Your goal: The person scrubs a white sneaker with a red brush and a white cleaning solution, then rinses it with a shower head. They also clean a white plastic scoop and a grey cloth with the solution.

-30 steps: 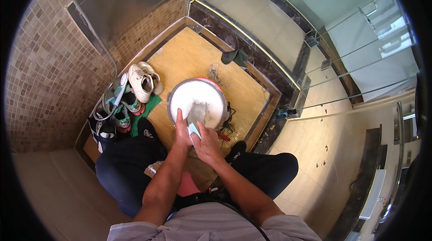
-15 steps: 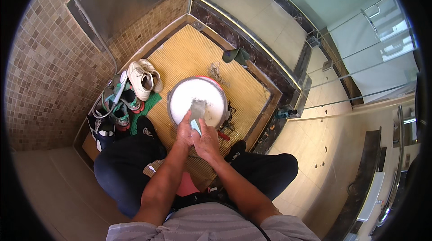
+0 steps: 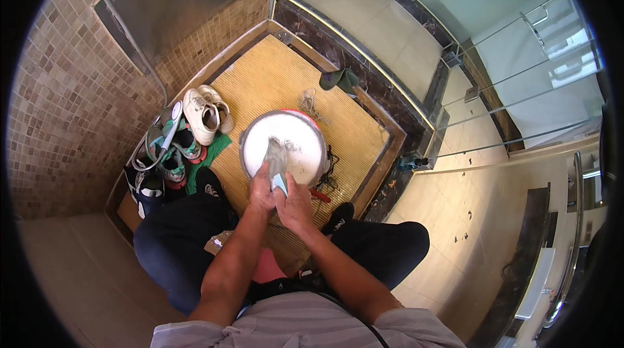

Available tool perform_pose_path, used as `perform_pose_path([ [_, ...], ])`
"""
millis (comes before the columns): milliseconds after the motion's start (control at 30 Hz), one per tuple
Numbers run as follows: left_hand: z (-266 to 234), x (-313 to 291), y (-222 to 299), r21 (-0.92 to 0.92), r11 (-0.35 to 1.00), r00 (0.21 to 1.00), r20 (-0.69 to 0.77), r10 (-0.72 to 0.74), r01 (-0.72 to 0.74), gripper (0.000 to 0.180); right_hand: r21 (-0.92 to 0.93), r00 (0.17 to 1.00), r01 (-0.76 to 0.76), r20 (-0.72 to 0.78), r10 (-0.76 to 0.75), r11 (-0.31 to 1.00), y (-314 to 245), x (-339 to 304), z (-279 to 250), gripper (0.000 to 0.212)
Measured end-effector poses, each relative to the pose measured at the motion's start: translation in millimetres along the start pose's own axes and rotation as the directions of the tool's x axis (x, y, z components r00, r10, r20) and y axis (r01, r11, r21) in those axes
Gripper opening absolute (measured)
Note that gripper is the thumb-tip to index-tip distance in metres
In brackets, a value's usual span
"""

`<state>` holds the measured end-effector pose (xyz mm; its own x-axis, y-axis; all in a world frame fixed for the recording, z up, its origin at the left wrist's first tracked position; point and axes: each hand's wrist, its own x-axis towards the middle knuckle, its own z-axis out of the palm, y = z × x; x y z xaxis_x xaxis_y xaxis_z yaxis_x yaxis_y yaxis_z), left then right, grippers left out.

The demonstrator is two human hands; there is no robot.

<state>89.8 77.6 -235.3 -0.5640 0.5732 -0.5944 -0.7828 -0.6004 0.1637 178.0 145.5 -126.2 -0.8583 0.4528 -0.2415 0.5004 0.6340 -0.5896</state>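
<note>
A round basin (image 3: 244, 153) with a grey rim stands before me, filled with white suds (image 3: 309, 159) that have dark specks near the middle. Over its near part I hold a flat grey piece (image 3: 275, 154) with a pale blue patch at its near end; its exact kind I cannot make out. My left hand (image 3: 261, 191) grips it from the left, and my right hand (image 3: 296, 206) closes on it from the right, thumb by the blue patch. Its far end reaches over the suds. The fingers beneath it are partly hidden.
Cream shoes (image 3: 201, 116) and colourful sneakers (image 3: 172, 167) stand at the left, beside a shower head (image 3: 173, 118) and green cloth (image 3: 218, 148). Loose laces (image 3: 312, 106) and a dark green cap (image 3: 339, 80) lie beyond the basin on a ribbed mat (image 3: 266, 75). A red-handled thing (image 3: 320, 196) lies right.
The grey piece has turned from lying broad over the suds to a narrower, more edge-on pose, its far end shifted left. Both hands moved slightly nearer me and keep their hold.
</note>
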Motion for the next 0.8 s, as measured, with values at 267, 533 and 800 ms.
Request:
perform_pose_path([
  [267,29.0,-19.4,-12.5,0.03,0.999,1.0,0.005,-0.027,0.027,0.046,-0.153,0.98,-0.068,-0.198,0.037,0.986,15.9,62.9,-11.0,0.061],
  [533,18.9,-11.9,9.6,-0.079,0.992,0.993,0.071,-0.089,0.095,0.053,-0.098,0.96,0.262,-0.074,-0.27,0.96,8.3,-18.7,-7.3,0.061],
  [800,29.9,-15.4,-14.4,-0.067,0.996,0.997,0.064,-0.048,0.052,0.047,-0.161,0.969,0.018,-0.24,-0.057,0.987,21.0,41.3,-6.0,0.059],
])
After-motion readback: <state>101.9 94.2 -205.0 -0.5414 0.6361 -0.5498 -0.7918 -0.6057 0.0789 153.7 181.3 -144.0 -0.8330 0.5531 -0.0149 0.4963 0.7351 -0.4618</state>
